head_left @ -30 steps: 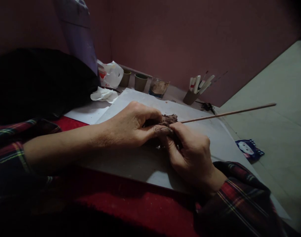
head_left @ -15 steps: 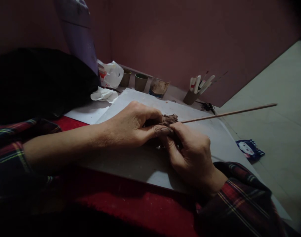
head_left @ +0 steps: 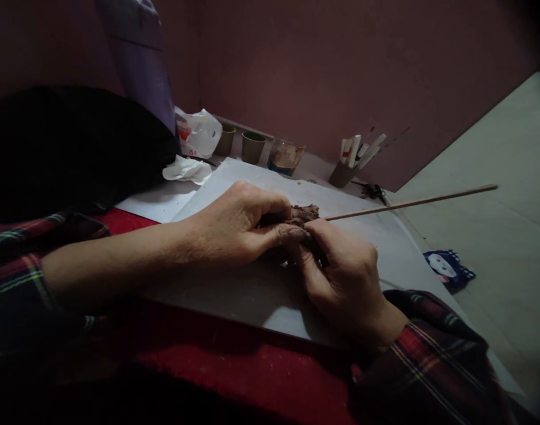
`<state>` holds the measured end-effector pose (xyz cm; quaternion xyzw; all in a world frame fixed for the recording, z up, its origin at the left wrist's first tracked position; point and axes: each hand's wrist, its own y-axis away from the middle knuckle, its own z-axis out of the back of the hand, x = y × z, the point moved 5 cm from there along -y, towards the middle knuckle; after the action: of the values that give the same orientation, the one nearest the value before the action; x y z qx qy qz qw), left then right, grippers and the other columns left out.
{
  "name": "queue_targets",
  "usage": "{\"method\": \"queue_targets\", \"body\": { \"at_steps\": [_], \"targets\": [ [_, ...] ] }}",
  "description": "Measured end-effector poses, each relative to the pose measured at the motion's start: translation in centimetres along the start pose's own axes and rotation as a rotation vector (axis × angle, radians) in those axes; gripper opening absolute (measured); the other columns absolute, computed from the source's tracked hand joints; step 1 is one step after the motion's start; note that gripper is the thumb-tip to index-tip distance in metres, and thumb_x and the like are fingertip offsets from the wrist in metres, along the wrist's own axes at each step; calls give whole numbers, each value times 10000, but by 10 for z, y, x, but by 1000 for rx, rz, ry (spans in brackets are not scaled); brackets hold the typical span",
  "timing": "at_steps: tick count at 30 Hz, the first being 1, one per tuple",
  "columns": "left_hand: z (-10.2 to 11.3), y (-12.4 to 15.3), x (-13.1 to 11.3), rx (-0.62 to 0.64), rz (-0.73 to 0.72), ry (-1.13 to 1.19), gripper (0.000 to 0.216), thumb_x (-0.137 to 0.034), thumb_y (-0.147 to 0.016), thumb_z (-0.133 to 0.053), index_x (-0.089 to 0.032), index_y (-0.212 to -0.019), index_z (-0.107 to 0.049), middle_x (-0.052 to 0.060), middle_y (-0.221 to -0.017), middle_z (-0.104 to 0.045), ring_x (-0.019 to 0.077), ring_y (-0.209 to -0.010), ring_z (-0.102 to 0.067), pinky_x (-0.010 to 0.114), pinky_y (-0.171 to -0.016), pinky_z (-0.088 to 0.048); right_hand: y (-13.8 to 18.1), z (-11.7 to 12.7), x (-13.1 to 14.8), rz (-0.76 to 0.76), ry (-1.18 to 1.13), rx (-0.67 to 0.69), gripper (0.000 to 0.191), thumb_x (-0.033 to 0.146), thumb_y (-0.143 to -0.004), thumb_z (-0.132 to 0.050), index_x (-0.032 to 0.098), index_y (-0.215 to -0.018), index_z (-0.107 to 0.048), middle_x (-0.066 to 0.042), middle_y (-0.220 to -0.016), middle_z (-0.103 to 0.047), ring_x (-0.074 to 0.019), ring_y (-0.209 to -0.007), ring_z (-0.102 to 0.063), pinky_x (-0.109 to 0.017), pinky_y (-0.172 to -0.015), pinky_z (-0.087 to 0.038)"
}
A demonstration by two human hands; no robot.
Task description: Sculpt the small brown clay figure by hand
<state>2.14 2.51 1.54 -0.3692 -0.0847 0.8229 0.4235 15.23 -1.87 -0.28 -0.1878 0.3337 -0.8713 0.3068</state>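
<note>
A lump of brown, rough-surfaced material that looks like clay (head_left: 308, 212) sits between my hands, just above the white paper (head_left: 234, 177). My left hand (head_left: 241, 221) is closed around its left part, with the thumb stretched along its near side. Thumb and fingers of my right hand (head_left: 344, 268) pinch the lump's near right side, close to the left thumb tip. From behind the right hand a thin wooden stick (head_left: 411, 204) slants out to the right. Where it meets the lump is hidden by my fingers. Brown smears mark the left thumb.
Along the wall stand small cups (head_left: 252, 147), a glass with brown residue (head_left: 285, 158) and a cup of pens and brushes (head_left: 344, 172). Crumpled tissue (head_left: 187, 169), a plastic bag (head_left: 201, 133) and a dark bulky shape (head_left: 75, 150) lie left. Red cloth (head_left: 234, 378) is nearest me.
</note>
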Motion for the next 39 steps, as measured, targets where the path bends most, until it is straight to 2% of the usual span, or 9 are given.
{"method": "queue_targets", "body": {
  "at_steps": [19,39],
  "targets": [
    [0,0,0,10,14,20,244,-312,-847,-586,-109,-778,-703,25,-643,-662,123,-595,-571,227,-576,-424,0,0,0,-16,8,9,134,205,-887,-512,172,-777,-583,-29,-654,-617,-138,-570,-530,-260,-544,-383],
    [2,0,-1,-5,-6,3,230,-302,-846,-591,-113,-771,-699,18,-635,-669,110,-582,-565,216,-566,-418,0,0,0,-4,3,-3,134,197,-881,-520,163,-766,-581,-27,-646,-603,-136,-561,-520,-265,-537,-377]
  ]
}}
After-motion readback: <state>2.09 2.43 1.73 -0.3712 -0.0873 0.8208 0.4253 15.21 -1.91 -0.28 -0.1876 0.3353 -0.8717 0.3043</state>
